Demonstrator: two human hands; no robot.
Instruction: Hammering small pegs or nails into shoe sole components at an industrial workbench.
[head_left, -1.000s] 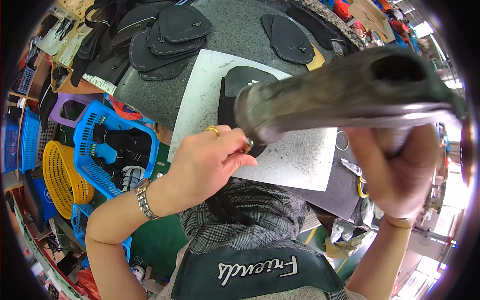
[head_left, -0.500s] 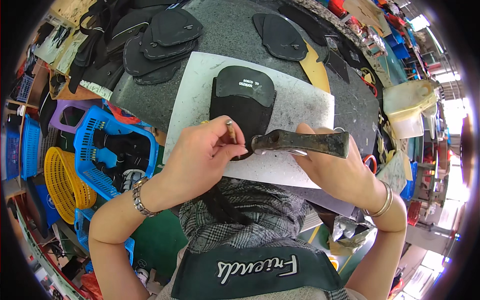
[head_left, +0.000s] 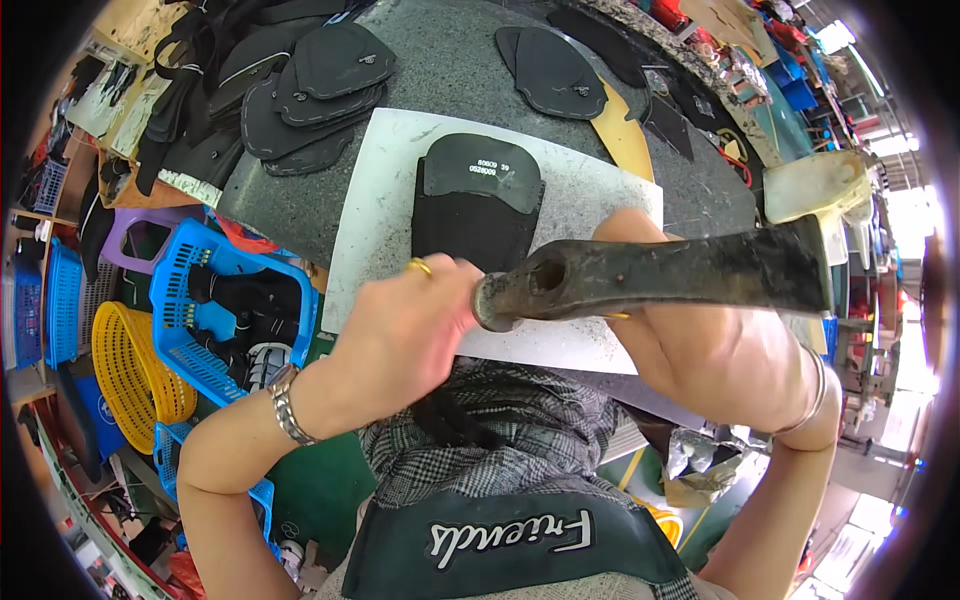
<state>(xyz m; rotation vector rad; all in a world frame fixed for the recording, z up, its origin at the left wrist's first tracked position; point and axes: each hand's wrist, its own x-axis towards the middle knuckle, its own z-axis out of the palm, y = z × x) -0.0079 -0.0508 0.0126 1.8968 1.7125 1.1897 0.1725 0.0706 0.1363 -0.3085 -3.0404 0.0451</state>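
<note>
My left hand [head_left: 400, 325] is closed above the near end of a black rounded piece [head_left: 475, 228], which has a smooth dark patch at its far end. The fingertips, and whatever they hold, are hidden. A hammer [head_left: 650, 275] is in my closed right hand [head_left: 710, 355], lifted high so its worn metal head looms large in view. Its round striking face is at the left, overlapping my left fingers in the picture; whether they touch I cannot tell. The black piece lies flat on a white board [head_left: 375, 180].
Stacked black stitched pieces [head_left: 340, 62] lie at the far left of the speckled stone table [head_left: 440, 60], with more black pieces [head_left: 560, 75] at the far right beside a yellow strip [head_left: 622, 125]. Blue basket [head_left: 185, 310] and yellow basket [head_left: 120, 370] stand at left; a pale plastic container [head_left: 815, 185] at right.
The hammer has risen toward the camera with my right hand. My left hand has turned, its knuckles now upward; the short metal-tipped rod that showed between its fingers is out of sight.
</note>
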